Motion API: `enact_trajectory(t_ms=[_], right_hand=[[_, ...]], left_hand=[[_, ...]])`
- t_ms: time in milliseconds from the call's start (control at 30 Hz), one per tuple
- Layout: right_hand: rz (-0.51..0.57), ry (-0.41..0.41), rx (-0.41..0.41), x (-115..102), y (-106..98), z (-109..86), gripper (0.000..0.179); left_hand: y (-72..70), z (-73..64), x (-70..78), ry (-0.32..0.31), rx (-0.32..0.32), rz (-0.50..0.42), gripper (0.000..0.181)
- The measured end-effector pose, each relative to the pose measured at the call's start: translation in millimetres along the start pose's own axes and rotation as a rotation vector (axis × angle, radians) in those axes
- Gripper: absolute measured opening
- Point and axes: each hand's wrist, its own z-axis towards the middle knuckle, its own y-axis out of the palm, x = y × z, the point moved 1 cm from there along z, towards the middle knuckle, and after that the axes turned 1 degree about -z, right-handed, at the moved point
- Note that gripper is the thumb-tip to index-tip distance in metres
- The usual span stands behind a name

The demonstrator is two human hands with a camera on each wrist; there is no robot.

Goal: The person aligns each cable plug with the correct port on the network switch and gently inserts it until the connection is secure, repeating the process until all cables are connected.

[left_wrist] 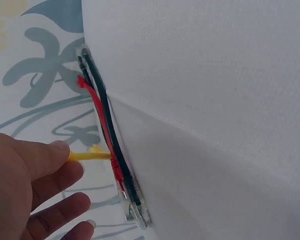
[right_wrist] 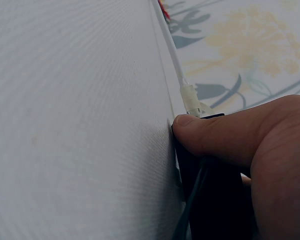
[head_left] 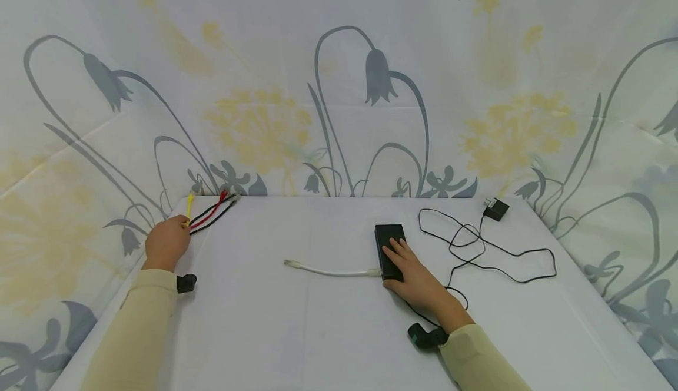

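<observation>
At the table's far left edge, my left hand (head_left: 166,241) pinches one end of a short yellow network cable (left_wrist: 92,156) between thumb and fingertips. Its other fingers hang loosely. A red network cable (left_wrist: 98,107) and dark network cables (left_wrist: 115,137) lie together across the yellow one's far part. On the right, my right hand (head_left: 415,279) rests over a black network switch (head_left: 389,270), fingers spread on top, thumb against its near edge. A white network cable (head_left: 333,273) runs from the switch's left side to a loose plug (head_left: 291,263). The palm hides part of the switch.
A thin black cord (head_left: 521,252) lies in loops to the right of the switch, leading to a power adapter (head_left: 496,209) near the back edge. The white table (head_left: 281,332) meets a flower-patterned cloth (head_left: 254,43) behind and at both sides.
</observation>
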Motion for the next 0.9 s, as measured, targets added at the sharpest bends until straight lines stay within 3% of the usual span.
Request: enact_trajectory(t_ms=[167,400,900], right_hand=[[0.004,0.009,-0.004,-1.3,0.3,-0.3,0.074],[-0.001,0.010,-0.003,-2.2,-1.6,0.2,0.074],[0.013,-0.001,-0.004,-2.7,-2.5,-0.3,0.074]], left_hand=[[3.4,2.4,0.7,0.045,0.015,-0.004,0.033],[1.2,-3.1,6.7,0.120,0.112,-0.044,0.031],[-4.9,-1.2,34.8,0.123,0.186,-0.057,0.033]])
